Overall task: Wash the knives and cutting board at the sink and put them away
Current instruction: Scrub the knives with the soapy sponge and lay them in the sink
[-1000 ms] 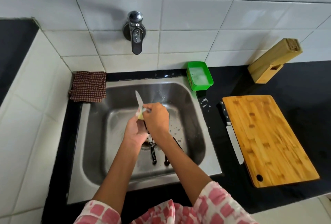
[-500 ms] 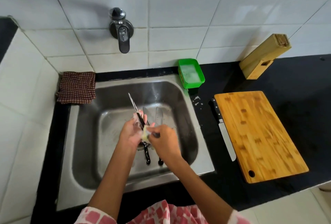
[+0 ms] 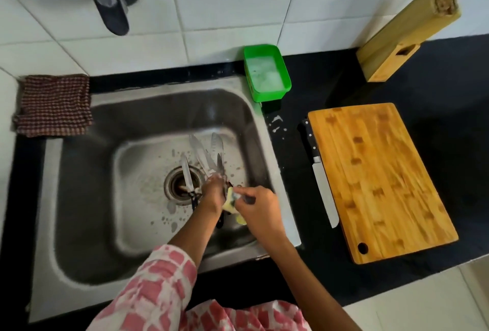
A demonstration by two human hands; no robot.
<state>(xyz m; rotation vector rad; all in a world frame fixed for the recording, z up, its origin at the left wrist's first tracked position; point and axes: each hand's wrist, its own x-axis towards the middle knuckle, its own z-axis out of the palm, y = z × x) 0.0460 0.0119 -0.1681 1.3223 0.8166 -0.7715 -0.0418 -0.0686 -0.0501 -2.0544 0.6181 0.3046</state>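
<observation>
Several knives (image 3: pixel 201 154) lie in the steel sink (image 3: pixel 87 172), blades pointing away from me, one across the drain (image 3: pixel 182 185). My left hand (image 3: pixel 213 194) is low in the basin at their handles, fingers curled around one small knife (image 3: pixel 219 165); blur hides the exact grip. Just to its right, my right hand (image 3: pixel 258 207) pinches a yellow sponge (image 3: pixel 229 201) that touches the left hand. On the black counter to the right lies a wooden cutting board (image 3: pixel 378 180), and another knife (image 3: pixel 321 181) rests along its left edge.
A wooden knife block (image 3: pixel 407 37) leans against the tiled wall at the back right. A green tub of soapy water (image 3: pixel 267 71) sits at the sink's back right corner. A checked cloth (image 3: pixel 53 105) lies at the back left. The tap (image 3: pixel 111 0) is above.
My left hand has lowered the knife from upright above the basin down among the others. The right hand with the sponge came off the blade and moved down to the right. The camera moved closer.
</observation>
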